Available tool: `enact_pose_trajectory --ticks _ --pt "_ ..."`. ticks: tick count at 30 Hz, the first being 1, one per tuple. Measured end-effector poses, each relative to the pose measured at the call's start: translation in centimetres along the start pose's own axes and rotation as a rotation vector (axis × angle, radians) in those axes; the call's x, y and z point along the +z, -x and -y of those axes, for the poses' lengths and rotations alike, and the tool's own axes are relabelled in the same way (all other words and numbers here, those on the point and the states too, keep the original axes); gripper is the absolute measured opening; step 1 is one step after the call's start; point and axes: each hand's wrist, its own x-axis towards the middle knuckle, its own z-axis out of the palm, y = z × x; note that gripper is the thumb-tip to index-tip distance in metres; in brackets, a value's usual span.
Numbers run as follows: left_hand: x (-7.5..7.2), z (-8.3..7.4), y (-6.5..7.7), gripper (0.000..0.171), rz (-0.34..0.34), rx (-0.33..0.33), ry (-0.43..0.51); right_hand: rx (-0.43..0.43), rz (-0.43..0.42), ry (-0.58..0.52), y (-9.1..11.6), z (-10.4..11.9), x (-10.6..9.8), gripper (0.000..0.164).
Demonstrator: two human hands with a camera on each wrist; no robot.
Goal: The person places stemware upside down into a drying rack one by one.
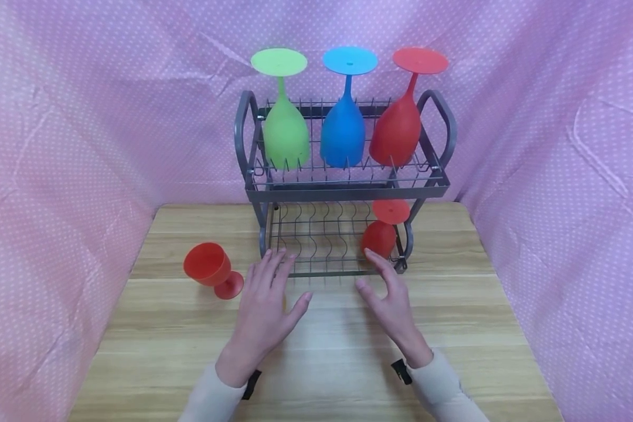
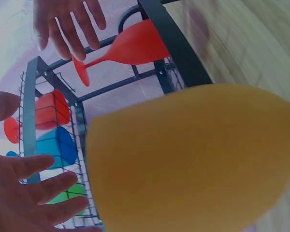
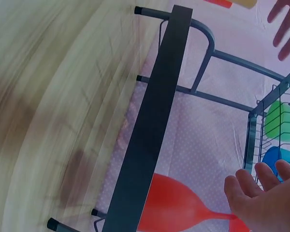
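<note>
Over the table in front of the rack, my left hand (image 1: 264, 313) is spread with its fingers straight and holds nothing. A yellow-orange goblet (image 2: 193, 154) looms close in the left wrist view; in the head view that hand hides nearly all of it. My right hand (image 1: 390, 302) reaches toward the lower tier, thumb and fingers apart. Just beyond its fingertips a red goblet (image 1: 378, 237) stands upside down on that tier's right end. Whether the fingertips touch it, I cannot tell. Left of my left hand, another red goblet (image 1: 207, 265) stands on the table, bowl up.
A grey two-tier dish rack (image 1: 348, 192) stands at the table's back. On its upper tier are upside-down goblets: green (image 1: 286, 135), blue (image 1: 343, 132) and a tilted red goblet (image 1: 398, 129). Pink dotted cloth (image 1: 84, 146) hangs around the wooden table (image 1: 337, 363).
</note>
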Motion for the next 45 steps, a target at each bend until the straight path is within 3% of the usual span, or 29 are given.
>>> enact_pose_trajectory --ticks 4,10,27,37,45 --pt "-0.3 0.6 0.5 0.074 0.082 -0.064 0.009 -0.031 0.027 0.011 0.4 0.0 0.4 0.055" --pt "-0.5 1.6 1.1 0.080 0.173 -0.103 -0.016 -0.028 0.050 0.019 0.9 -0.1 1.0 0.056" --pt "-1.2 4.9 2.1 0.094 0.407 -0.047 -0.028 -0.003 0.065 0.029 1.1 -0.6 1.3 0.056" --pt "-1.5 5.6 2.6 0.082 0.388 0.051 -0.007 0.012 0.066 0.034 1.1 -0.8 1.4 0.059" --pt "-1.7 5.5 2.6 0.068 0.392 0.051 -0.022 0.010 0.070 0.029 1.0 -0.9 1.5 0.058"
